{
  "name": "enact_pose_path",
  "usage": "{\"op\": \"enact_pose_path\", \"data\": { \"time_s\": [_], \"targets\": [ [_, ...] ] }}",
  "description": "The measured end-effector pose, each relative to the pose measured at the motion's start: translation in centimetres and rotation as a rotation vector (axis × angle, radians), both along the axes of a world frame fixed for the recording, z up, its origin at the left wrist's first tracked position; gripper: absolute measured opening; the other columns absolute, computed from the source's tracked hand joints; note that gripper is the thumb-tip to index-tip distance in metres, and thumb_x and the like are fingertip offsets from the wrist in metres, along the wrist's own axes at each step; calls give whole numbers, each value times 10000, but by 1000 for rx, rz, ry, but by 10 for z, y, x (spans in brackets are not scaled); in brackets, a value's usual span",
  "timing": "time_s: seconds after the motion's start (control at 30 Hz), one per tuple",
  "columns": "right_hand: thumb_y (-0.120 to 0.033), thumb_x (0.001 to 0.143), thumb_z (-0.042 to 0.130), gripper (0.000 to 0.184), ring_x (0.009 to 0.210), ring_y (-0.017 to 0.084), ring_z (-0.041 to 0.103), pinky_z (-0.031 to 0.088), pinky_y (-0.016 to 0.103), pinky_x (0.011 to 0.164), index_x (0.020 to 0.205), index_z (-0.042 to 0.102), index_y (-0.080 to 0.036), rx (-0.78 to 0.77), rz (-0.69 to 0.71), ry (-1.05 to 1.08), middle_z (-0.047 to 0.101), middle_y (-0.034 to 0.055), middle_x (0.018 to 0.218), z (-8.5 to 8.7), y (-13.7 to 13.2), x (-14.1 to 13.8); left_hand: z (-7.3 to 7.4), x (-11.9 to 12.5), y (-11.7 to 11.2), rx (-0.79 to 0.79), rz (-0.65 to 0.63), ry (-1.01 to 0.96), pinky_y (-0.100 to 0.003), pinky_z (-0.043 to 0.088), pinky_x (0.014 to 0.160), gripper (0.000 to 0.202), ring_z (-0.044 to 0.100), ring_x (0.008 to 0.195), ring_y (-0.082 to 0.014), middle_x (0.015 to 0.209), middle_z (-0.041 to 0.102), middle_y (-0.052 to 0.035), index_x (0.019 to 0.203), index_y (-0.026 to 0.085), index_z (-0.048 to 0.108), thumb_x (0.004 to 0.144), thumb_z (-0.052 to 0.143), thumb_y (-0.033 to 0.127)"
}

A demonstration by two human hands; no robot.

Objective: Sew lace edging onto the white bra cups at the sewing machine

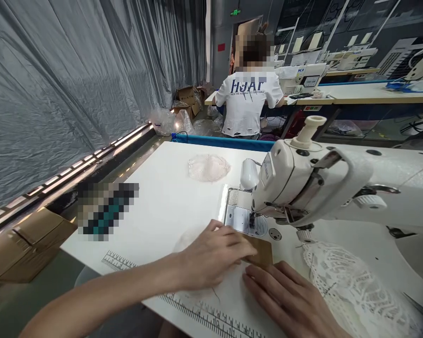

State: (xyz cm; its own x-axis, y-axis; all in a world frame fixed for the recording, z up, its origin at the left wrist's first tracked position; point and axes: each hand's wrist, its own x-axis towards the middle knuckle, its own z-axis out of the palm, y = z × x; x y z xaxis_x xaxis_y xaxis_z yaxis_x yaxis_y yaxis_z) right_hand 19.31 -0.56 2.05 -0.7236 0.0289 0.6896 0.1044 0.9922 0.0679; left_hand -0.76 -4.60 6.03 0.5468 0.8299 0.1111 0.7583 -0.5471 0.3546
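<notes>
My left hand [213,256] lies palm down on the white sewing table, fingers stretched toward the right over a flat brown piece [264,251]. Pale sheer fabric [188,238] shows beside and below this hand, partly hidden by it. Close to the near edge of the brown piece, my right hand [289,295] rests with its fingers flat and together. Just beyond both hands are the presser foot [252,219] and metal needle plate [238,218] of a white sewing machine [303,183]. Whether fabric lies beneath the right fingers is hidden.
Another pale sheer piece [209,167] lies farther back on the table. White lace [352,277] spreads at the right, near dark pointed metal [419,305]. A printed ruler [197,312] runs along the front edge. Ahead, a person [248,101] sits at another table; a cardboard box [28,244] stands left.
</notes>
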Motion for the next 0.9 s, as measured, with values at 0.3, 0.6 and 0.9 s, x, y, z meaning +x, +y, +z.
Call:
{"op": "enact_pose_path", "data": {
  "time_s": [0.3,0.6,0.9],
  "targets": [
    [-147,1000,256,378,827,184,666,490,343,778,958,629,-101,-36,76,-80,734,119,884,5,1,10,9,-25,45,-278,-88,13,-347,315,836,294,491,870,-190,766,623,15,1125,259,608,835,632,301],
    [-58,949,318,304,1016,223,611,483,412,860,1082,587,-109,-77,-26,-114,694,147,1048,-26,11,11,-9,-25,37,-94,220,-53,-311,293,770,235,494,700,-116,666,562,45,680,153,563,856,609,302],
    [-96,987,273,342,994,209,600,458,404,841,1010,614,-111,-174,-70,-55,690,129,1029,-36,13,2,-26,-21,38,8,246,10,-313,291,760,158,502,702,-118,691,625,41,726,153,570,873,574,208]
  ]
}}
